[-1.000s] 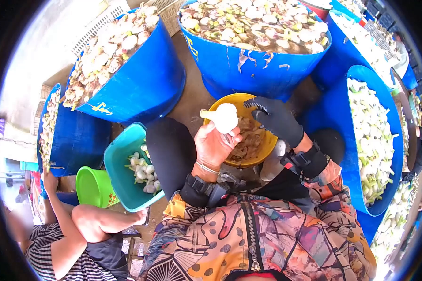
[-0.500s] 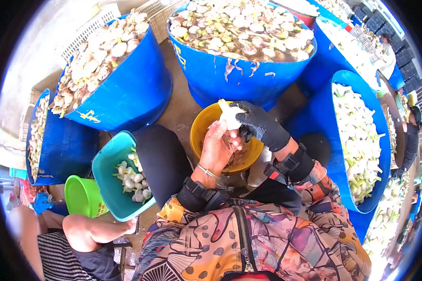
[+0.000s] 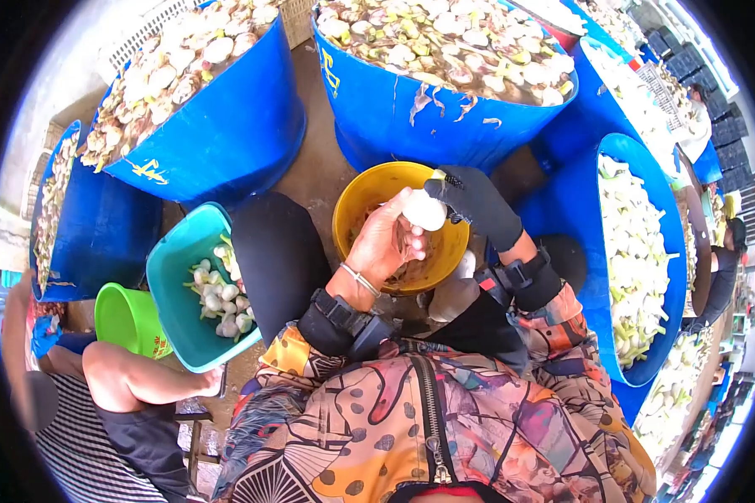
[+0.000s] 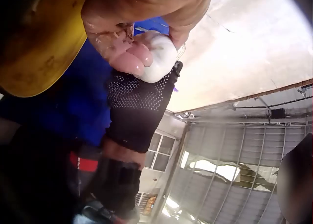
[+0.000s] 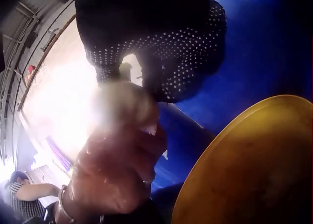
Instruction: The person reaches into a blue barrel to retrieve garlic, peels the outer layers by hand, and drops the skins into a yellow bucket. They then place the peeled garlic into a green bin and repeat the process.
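Note:
A white garlic bulb sits in the bare left hand, whose fingers and thumb curl round it. The black-gloved right hand meets the bulb on its other side. In the right wrist view, gloved fingers pinch about the short pale stem, which shows between them. From the left wrist, the smooth, wet bulb is seen with bare fingertips pressed on it. Both hands are over a yellow bucket with brownish peelings inside.
Left of the knee stands a teal basin with peeled garlic, beside a green bucket. Large blue tubs full of garlic stand ahead and to both sides. Another person sits close at the left.
The right hand, apart from the bulb at first, has come onto it. The bulb's stem pointed left a second ago; the bulb is now turned, with its stem at the gloved fingers.

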The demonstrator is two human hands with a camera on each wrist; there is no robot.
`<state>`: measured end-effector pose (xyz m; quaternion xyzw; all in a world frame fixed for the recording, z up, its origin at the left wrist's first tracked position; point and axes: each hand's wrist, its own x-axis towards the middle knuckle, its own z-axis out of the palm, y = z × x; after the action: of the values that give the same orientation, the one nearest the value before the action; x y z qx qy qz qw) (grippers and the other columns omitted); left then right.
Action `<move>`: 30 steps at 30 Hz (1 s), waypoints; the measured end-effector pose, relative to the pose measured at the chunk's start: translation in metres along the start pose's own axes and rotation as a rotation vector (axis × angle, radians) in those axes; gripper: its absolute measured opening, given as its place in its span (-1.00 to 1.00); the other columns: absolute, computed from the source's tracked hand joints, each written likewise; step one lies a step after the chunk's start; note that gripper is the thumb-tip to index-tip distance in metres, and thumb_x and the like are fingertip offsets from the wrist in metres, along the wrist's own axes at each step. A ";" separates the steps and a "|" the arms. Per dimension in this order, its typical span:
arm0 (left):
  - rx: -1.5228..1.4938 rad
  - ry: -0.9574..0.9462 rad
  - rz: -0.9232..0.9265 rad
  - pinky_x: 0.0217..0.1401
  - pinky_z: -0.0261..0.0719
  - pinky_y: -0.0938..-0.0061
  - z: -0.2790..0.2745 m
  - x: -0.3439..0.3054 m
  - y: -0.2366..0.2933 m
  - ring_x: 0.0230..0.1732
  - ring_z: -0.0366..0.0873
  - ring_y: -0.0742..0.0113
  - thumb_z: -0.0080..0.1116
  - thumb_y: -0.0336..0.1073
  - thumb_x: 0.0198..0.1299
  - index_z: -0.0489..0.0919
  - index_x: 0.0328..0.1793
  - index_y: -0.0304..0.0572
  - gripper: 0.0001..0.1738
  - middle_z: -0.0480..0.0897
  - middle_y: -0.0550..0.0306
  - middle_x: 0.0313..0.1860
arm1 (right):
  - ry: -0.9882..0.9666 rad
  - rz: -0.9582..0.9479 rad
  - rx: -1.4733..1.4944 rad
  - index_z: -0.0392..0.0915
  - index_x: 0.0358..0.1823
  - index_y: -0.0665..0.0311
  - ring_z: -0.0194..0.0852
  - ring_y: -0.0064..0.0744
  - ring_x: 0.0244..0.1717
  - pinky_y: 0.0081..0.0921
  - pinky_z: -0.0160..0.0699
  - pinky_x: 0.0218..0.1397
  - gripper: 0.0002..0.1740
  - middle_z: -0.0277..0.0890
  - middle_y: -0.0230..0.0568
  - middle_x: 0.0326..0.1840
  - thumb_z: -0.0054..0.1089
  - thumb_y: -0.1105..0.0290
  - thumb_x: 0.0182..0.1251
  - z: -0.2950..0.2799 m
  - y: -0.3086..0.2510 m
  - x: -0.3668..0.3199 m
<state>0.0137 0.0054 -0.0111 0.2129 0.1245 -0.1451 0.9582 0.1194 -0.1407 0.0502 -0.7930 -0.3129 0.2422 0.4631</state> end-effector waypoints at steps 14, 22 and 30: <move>0.279 0.191 0.345 -0.57 0.56 0.52 0.025 -0.017 -0.009 -0.63 0.49 0.42 0.11 -0.25 0.28 0.46 -0.21 -0.14 -0.86 0.52 0.21 -0.56 | 0.409 -0.033 0.622 0.54 -0.31 0.29 0.41 -0.69 -0.46 -0.68 0.37 -0.45 -0.84 0.49 -0.47 -0.44 0.11 0.34 0.32 0.012 0.023 -0.001; 0.685 0.242 0.479 -0.62 0.44 0.62 0.027 -0.015 -0.014 -0.67 0.44 0.54 0.12 -0.33 0.27 0.43 -0.30 -0.25 -0.83 0.50 0.22 -0.58 | 0.452 -0.230 0.031 0.50 -0.33 0.32 0.37 -0.59 -0.51 -0.48 0.35 -0.44 -0.86 0.45 -0.29 -0.52 0.12 0.38 0.28 0.017 0.012 -0.007; 0.572 0.079 0.410 -0.58 0.47 0.60 0.015 -0.012 -0.016 -0.67 0.43 0.49 -0.03 -0.35 0.34 0.42 -0.38 -0.22 -0.80 0.49 0.20 -0.60 | 0.312 -0.066 0.432 0.51 -0.31 0.32 0.39 -0.63 -0.43 -0.57 0.38 -0.40 -0.86 0.50 -0.42 -0.43 0.09 0.38 0.32 0.009 0.008 -0.015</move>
<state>-0.0001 -0.0122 -0.0005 0.4988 0.0705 0.0296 0.8633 0.1052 -0.1495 0.0404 -0.6929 -0.2045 0.1630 0.6720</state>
